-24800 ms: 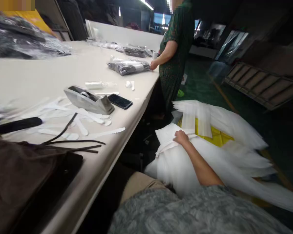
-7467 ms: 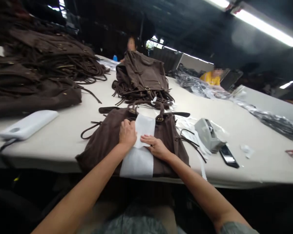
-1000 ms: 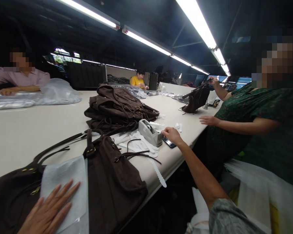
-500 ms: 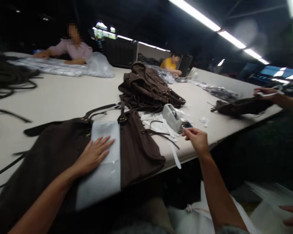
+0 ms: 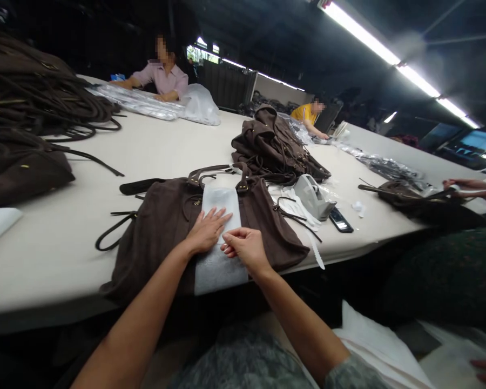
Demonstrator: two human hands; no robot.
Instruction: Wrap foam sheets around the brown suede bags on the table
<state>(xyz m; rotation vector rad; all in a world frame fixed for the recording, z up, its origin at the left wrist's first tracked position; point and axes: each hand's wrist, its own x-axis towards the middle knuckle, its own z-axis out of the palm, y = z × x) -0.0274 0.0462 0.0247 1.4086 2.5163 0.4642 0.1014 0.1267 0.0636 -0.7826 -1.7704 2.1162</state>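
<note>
A dark brown handbag point(image 5: 168, 227) lies on its side at the table's front edge, its handles pointing away from me. Around its middle runs a band of white translucent wrapping sheet point(image 5: 218, 273). My left hand point(image 5: 207, 229) rests flat on bag and sheet, fingers spread. Close beside it, my right hand point(image 5: 243, 248) is pinched just over the sheet; whatever sits between its fingertips is too small to make out. To the bag's right stands a grey tape dispenser point(image 5: 312, 195), with white strips point(image 5: 316, 251) next to it.
A phone point(image 5: 341, 220) lies by the dispenser. Brown bags are piled behind point(image 5: 273, 143) and at left point(image 5: 28, 92). A co-worker's hand point(image 5: 470, 186) holds a white cord at right, near another brown bag point(image 5: 413, 200). Two people work across the table point(image 5: 146, 140).
My right hand has moved left from the tape dispenser to the wrapping sheet, fingers still pinched. My left hand stays flat on the bag. The view has swung left.
</note>
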